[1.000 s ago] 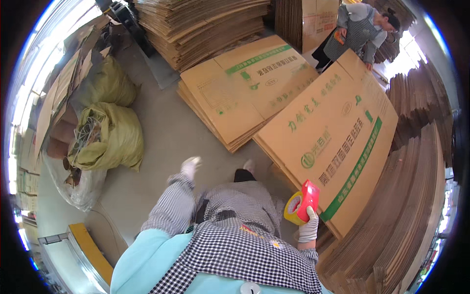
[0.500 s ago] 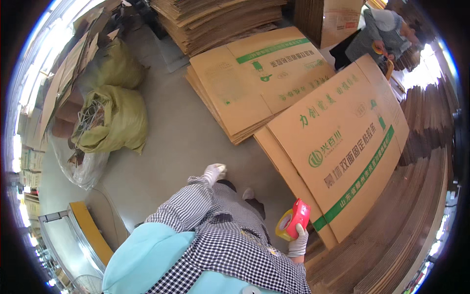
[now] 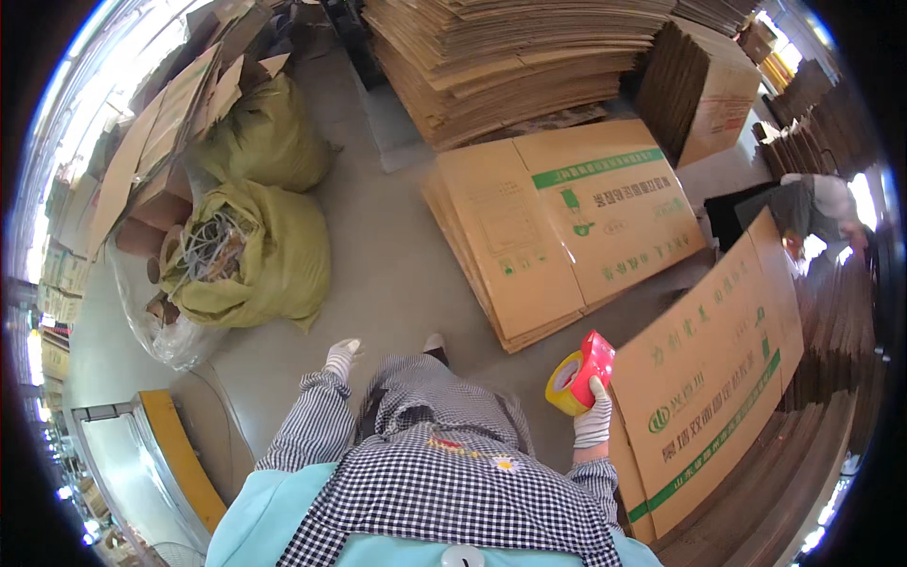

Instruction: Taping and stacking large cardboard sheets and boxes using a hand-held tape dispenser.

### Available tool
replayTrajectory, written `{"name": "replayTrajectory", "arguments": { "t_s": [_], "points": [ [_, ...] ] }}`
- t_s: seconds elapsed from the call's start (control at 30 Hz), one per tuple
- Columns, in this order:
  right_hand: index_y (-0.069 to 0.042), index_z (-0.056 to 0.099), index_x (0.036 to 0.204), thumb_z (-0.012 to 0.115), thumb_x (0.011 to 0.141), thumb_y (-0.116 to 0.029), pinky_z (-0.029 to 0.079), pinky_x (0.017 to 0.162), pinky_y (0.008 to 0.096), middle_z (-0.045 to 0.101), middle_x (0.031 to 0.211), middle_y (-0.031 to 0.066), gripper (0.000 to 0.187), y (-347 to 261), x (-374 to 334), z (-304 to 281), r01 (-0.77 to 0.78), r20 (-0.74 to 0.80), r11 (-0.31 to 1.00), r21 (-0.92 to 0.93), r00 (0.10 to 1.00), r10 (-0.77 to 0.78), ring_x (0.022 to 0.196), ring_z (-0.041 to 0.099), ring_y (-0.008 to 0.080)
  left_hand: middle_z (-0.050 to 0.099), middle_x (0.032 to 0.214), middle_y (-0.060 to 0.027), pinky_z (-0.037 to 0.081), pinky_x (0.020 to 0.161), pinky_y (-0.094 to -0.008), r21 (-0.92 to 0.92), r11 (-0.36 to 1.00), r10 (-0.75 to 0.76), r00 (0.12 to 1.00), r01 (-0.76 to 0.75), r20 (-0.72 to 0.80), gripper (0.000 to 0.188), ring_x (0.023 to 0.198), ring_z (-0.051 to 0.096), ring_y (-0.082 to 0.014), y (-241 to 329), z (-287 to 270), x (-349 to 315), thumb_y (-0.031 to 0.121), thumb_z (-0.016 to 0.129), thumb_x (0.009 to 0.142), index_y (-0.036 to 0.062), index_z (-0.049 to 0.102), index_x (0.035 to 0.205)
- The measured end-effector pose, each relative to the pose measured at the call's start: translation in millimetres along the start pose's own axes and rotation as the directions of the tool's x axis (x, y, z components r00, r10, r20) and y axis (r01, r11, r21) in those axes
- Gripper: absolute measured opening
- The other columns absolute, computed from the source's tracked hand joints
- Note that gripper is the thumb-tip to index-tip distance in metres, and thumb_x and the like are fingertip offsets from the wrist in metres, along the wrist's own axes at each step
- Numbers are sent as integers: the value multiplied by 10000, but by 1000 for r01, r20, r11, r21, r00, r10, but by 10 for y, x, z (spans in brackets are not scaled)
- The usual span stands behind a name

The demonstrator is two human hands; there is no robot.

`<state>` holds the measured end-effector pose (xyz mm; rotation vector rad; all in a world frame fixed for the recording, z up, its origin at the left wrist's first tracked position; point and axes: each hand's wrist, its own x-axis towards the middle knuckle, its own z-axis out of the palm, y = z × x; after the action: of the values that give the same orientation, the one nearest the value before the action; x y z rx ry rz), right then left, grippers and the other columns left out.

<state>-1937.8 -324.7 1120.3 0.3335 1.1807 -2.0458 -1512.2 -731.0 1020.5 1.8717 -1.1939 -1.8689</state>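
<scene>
The right hand (image 3: 593, 419), in a white striped knit glove, has its fingers wrapped around the handle of a glossy red plastic tape dispenser (image 3: 597, 357), as it did half a second ago. A round yellow roll of tape (image 3: 557, 395) sits in it, to the left of those fingers. The left hand (image 3: 343, 359), gloved alike, holds nothing visible; it has swung outward from the front of the body, and I cannot tell whether its fingers are spread or pressed together.

Right of the gripping fingers leans a large tan cardboard sheet with green and dark print (image 3: 718, 392). Beyond those fingertips lies a flat stack of tan printed cardboard (image 3: 614, 213); floor now shows between the two, where they overlapped in view before. Left of the left fingers stands a bulging olive-green woven sack (image 3: 288, 265). A co-worker (image 3: 822, 213), far right of the right fingers, now appears lower and nearer the rim.
</scene>
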Motion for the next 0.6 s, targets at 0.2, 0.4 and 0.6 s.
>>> {"name": "replayTrajectory", "arguments": {
  "t_s": [0.2,0.4,0.6],
  "points": [
    [-23,555,1303,738,825,-251,474,1011,444,626,1224,94,560,-165,523,835,-19,-53,998,-57,998,16,1125,601,276,631,1272,-157,501,941,-411,-98,991,100,994,-95,50,454,1107,632,-268,1397,-40,771,320,603,971,48,547,1330],
    [-28,566,1301,679,871,-268,500,956,399,638,1186,92,505,-770,1350,1679,147,-124,971,-191,977,-172,1068,622,245,658,1215,-126,498,934,-406,-10,990,140,990,-140,22,386,1076,641,-264,2444,14,1138,258,602,972,67,571,1306],
    [-9,557,1294,702,866,-234,476,996,405,639,1196,107,505,-1196,2291,2904,278,-65,956,-99,956,-285,1095,613,259,671,1144,-188,508,887,-398,210,960,-169,982,184,-88,423,1057,638,-342,1847,-967,2145,271,649,891,32,600,1237]
  ]
}}
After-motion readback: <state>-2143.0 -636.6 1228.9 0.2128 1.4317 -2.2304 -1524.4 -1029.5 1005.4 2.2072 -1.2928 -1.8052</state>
